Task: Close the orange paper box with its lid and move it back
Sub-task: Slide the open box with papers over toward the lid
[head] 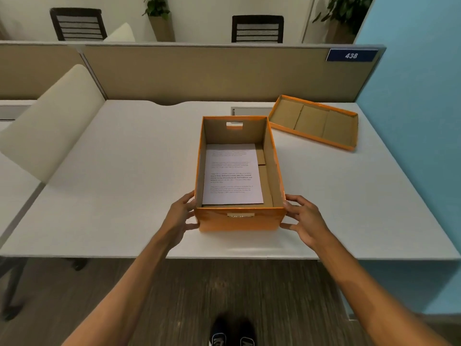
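An orange paper box (pixel 239 221) stands open near the front middle of the white desk (pixel 119 196). Printed sheets of paper (pixel 232 174) lie flat on its bottom. My left hand (pixel 180 217) presses against the box's near left corner, and my right hand (pixel 303 221) presses against its near right corner, so both hands hold the box by its sides. The orange lid (pixel 315 121) lies upside down at the back right of the desk, brown inside facing up, apart from the box.
A beige partition (pixel 212 71) with a blue "438" plate (pixel 351 55) closes the back of the desk. A cream chair back (pixel 50 121) leans at the left. A blue wall (pixel 419 121) runs along the right side. A grey cable hatch (pixel 249 111) sits behind the box.
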`<state>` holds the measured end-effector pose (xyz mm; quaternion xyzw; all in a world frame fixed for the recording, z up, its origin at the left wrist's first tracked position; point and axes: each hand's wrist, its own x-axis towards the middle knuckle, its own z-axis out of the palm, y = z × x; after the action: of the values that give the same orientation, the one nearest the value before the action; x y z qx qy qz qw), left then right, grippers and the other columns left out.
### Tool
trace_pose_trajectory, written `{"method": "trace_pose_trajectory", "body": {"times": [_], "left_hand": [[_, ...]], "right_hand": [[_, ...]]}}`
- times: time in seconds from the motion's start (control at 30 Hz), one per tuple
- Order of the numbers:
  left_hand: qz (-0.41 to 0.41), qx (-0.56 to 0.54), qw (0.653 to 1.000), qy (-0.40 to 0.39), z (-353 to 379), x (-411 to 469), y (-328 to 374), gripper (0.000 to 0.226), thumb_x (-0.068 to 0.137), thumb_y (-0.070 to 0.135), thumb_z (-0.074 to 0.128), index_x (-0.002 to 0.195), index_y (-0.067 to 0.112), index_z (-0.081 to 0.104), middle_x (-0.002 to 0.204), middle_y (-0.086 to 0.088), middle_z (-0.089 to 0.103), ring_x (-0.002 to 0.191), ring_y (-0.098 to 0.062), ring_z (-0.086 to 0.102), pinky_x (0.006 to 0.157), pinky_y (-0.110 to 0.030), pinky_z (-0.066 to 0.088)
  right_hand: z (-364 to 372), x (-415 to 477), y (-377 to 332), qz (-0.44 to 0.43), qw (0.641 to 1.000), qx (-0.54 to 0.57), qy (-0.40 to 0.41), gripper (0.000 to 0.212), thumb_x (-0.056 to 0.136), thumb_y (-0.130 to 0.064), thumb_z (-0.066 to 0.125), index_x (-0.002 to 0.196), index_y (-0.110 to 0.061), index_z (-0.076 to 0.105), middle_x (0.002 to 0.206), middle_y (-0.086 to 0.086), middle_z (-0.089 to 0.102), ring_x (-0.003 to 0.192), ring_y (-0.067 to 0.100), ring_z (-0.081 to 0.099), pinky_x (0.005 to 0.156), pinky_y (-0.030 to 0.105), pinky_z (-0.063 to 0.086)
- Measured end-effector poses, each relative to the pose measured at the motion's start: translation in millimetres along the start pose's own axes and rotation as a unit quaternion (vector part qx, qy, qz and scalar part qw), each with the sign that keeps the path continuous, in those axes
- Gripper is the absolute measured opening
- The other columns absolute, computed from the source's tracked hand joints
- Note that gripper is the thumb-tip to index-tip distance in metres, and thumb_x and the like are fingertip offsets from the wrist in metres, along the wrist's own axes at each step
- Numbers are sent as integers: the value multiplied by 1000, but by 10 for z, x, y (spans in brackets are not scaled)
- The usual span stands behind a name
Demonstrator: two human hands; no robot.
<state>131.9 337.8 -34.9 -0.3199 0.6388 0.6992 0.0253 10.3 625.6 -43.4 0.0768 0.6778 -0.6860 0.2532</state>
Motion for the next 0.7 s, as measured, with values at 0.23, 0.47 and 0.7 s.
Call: {"method": "trace_pose_trajectory", "body": {"times": [0.23,0.47,0.7], "left_hand": [[10,30,999,1,-33,16,-27,59,91,52,52,146,33,39,151,-2,44,132,-38,47,95,-61,47],[82,148,982,83,-69,92,43,60,96,33,55,149,26,29,152,-10,43,134,-34,46,107,-54,41],[238,265,931,85,198,63,301,60,94,31,60,147,19,34,154,-9,38,137,-32,41,106,-49,40]], "right_hand": [[49,-23,13,-6,999,-45,27,18,93,-27,64,110,-28,66,107,2,70,101,24,65,86,59,51],[70,9,-8,-47,987,-131,86,29,90,-32,67,117,-21,62,112,3,66,106,24,63,88,50,53],[-22,-17,-71,-109,966,-205,117,30,90,-34,67,116,-21,64,112,-3,65,104,17,61,86,35,52]]}}
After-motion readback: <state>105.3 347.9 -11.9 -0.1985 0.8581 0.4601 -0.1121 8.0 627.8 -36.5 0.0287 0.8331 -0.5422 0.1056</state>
